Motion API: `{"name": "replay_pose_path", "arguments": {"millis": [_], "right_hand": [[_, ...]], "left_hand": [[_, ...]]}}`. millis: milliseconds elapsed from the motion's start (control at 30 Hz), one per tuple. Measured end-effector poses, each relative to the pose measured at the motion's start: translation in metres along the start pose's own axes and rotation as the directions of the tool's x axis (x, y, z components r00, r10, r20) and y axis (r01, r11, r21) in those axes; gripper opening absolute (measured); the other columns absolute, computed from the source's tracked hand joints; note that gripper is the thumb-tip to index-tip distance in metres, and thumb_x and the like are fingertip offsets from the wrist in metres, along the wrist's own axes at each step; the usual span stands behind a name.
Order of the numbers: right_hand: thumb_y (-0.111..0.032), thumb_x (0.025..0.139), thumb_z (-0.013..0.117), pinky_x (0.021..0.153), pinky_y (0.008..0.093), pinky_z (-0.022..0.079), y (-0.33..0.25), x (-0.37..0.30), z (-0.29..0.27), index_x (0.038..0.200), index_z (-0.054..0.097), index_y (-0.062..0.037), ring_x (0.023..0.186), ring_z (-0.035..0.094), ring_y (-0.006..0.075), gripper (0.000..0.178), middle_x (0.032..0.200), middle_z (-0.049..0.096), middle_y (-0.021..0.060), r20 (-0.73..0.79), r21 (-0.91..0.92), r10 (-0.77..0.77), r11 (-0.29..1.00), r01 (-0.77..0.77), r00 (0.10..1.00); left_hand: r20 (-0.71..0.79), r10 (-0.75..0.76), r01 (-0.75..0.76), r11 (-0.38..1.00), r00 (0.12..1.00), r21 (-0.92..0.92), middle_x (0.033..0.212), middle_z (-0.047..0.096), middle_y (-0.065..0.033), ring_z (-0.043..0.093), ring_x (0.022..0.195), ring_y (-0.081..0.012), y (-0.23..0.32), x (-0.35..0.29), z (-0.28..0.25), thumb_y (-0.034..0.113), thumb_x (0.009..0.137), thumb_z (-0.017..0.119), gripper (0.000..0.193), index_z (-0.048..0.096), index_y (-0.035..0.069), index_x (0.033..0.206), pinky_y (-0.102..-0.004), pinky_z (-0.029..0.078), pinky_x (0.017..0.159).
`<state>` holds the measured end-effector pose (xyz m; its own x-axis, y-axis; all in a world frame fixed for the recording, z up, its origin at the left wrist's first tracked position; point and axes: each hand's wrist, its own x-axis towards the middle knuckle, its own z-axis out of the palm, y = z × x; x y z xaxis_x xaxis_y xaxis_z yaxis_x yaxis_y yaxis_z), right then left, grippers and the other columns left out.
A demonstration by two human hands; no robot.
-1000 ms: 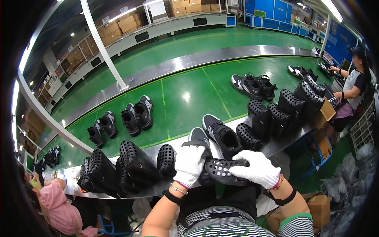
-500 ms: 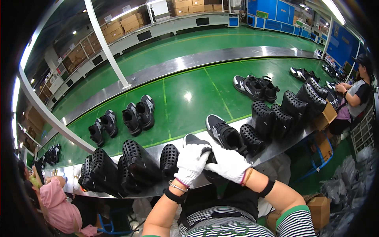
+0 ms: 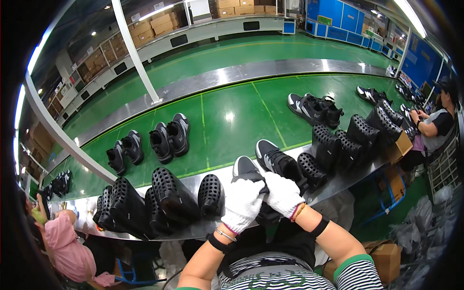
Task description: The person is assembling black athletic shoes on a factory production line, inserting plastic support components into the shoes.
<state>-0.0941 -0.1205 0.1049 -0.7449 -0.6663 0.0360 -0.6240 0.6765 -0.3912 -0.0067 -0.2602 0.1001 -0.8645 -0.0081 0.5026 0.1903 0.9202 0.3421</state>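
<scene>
Left hand [image 3: 243,205], right hand [image 3: 282,194], lower centre: fingers gripping black shoe [image 3: 245,166], handling unfinished. Second shoe [image 3: 279,160] alongside, unheld.

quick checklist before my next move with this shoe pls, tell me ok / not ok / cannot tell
1. Gloves on: ok, white knit gloves cover the left hand and right hand.
2. Left hand on the near black sneaker: ok, it grips the shoe's upper.
3. Right-hand grip: cannot tell, fingertips are partly hidden beside the left hand.
4. Inside of that sneaker: cannot tell, your hands block the opening.
5. Second sneaker close by: ok, sole down just to the right, toe pointing away.
6. Left hand free for another item: not ok, it's occupied with the near sneaker.
</scene>
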Motion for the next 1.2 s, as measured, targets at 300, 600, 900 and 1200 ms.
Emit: {"name": "replay_pose_path", "arguments": {"millis": [300,600,900,1200], "right_hand": [[-0.019,0.098,0.063,0.093,0.0371,0.053,0.018,-0.009,0.010,0.115,0.072,-0.0045,0.104,0.068,0.0302,0.024,0.107,0.071,0.0141,-0.303,0.493,-0.016,0.853,0.171,0.953],[-0.018,0.097,0.062,0.090,0.0360,0.053,0.017,0.001,0.002,0.116,0.073,-0.0067,0.100,0.068,0.0285,0.024,0.105,0.072,0.0131,-0.198,0.479,-0.076,0.862,0.164,0.977],[-0.015,0.098,0.062,0.091,0.0343,0.052,0.016,0.002,-0.006,0.115,0.073,-0.0043,0.101,0.068,0.0275,0.023,0.106,0.072,0.0131,-0.130,0.392,-0.119,0.905,0.161,0.984],[-0.014,0.097,0.063,0.096,0.0327,0.051,0.014,-0.002,-0.001,0.116,0.072,-0.0028,0.106,0.068,0.0251,0.024,0.110,0.073,0.0127,-0.158,0.460,-0.033,0.882,0.103,0.987]], "left_hand": [[-0.274,-0.052,0.051,0.999,0.960,-0.010,0.089,0.066,-0.0125,0.063,0.084,-0.0344,0.003,-0.020,0.019,0.009,0.075,0.076,0.037,0.070,0.007,0.111,-0.0443,0.050,0.077],[-0.431,-0.097,0.157,0.982,0.897,0.104,0.098,0.069,-0.0164,0.065,0.086,-0.0361,0.004,-0.057,0.011,0.007,0.083,0.074,0.038,0.066,-0.002,0.119,-0.0451,0.051,0.079],[-0.327,-0.225,0.283,0.949,0.918,0.142,0.087,0.065,-0.0148,0.061,0.069,-0.0308,-0.011,-0.067,0.031,0.013,0.088,0.065,0.034,0.066,0.003,0.120,-0.0432,0.052,0.061],[-0.115,-0.214,0.232,0.955,0.970,0.183,0.107,0.070,-0.0236,0.070,0.085,-0.0346,0.013,-0.090,0.045,0.013,0.088,0.067,0.042,0.064,-0.007,0.126,-0.0420,0.056,0.074]]}}
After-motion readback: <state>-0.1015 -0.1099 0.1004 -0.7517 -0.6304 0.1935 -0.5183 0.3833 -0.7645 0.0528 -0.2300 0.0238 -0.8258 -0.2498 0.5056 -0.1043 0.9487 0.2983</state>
